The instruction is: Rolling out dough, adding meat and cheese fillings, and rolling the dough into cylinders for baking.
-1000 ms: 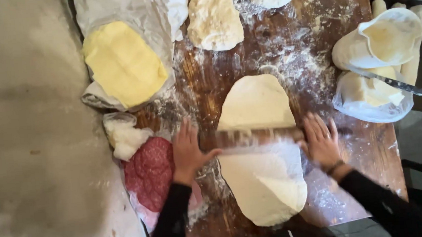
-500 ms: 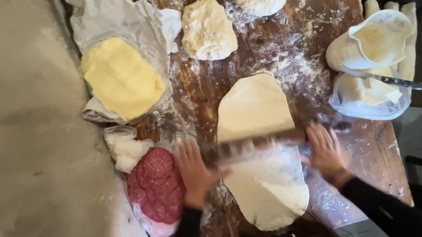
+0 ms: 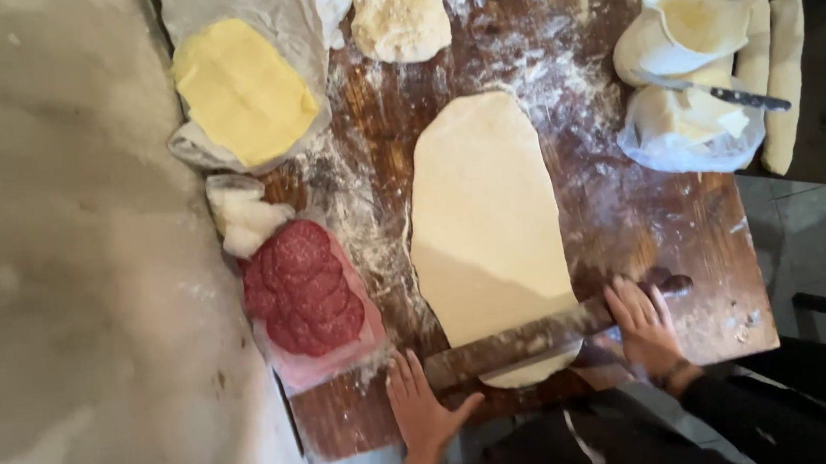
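Both hands flat on rolling pin (image 3: pixel 539 335) across dough (image 3: pixel 487 226) near end.

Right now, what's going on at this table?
A person is rolling out a long oval sheet of dough on a floured wooden table. The left hand and right hand press flat on the ends of a wooden rolling pin, which lies across the sheet's near end. Sliced salami and a yellow butter block sit to the left.
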